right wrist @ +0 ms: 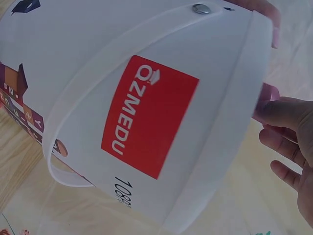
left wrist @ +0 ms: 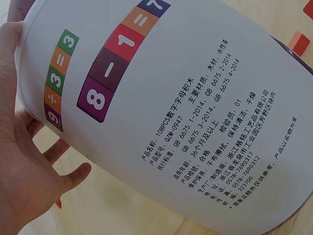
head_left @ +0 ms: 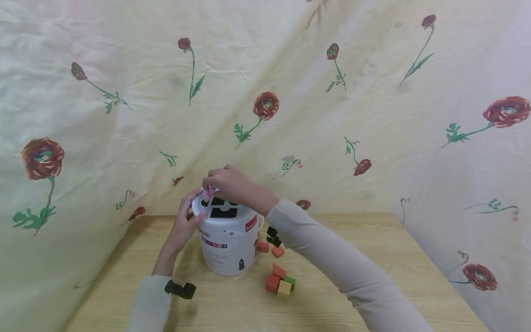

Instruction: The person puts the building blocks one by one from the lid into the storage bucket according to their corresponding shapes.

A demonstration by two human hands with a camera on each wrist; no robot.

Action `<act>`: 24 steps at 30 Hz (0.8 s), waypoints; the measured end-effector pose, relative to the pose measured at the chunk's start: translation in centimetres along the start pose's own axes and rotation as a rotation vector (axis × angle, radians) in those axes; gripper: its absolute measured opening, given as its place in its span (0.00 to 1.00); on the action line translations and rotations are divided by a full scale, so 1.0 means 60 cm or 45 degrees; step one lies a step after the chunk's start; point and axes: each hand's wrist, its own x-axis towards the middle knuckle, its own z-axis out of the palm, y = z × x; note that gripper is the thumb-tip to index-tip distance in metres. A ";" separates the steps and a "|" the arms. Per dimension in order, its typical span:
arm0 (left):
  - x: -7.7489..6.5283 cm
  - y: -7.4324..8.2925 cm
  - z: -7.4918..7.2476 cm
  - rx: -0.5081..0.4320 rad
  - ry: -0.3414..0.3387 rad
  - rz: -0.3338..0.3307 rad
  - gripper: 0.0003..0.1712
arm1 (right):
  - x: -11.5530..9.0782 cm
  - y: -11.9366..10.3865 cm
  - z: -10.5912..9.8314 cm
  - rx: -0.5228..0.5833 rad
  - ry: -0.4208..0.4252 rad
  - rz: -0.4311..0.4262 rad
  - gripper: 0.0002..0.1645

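A white bucket (head_left: 226, 258) with printed labels stands on the table, its lid (head_left: 247, 216) showing black-looking cut-out shapes. My left hand (head_left: 185, 221) holds the bucket's left edge at the rim, thumb toward the front and fingers farther back. Above the lid's far left part, my right hand (head_left: 232, 184) pinches a pink block (head_left: 209, 192) between thumb and fingers. In the right wrist view the pink block (right wrist: 269, 92) is right at the lid, partly hidden by the thumb. The left wrist view shows the bucket's printed side (left wrist: 161, 122) close by.
Right of the bucket lie a red block (head_left: 272, 283), a yellow block (head_left: 284, 288), a green block (head_left: 291, 281) and an orange-red wedge (head_left: 279, 270), grouped together. Two more reddish blocks (head_left: 277, 251) sit by the bucket's side. A flowered cloth (head_left: 265, 69) hangs behind the wooden table (head_left: 348, 240).
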 end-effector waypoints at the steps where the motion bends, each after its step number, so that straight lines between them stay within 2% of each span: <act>1: 0.000 0.000 0.000 -0.002 -0.002 0.005 0.39 | 0.001 -0.001 0.002 -0.008 -0.012 0.005 0.11; 15: -0.002 0.003 0.001 -0.017 -0.003 -0.007 0.42 | 0.014 -0.013 0.021 -0.071 -0.104 0.017 0.16; 24: -0.006 0.005 0.001 -0.022 -0.003 -0.024 0.42 | 0.014 -0.012 0.033 -0.108 -0.098 0.022 0.17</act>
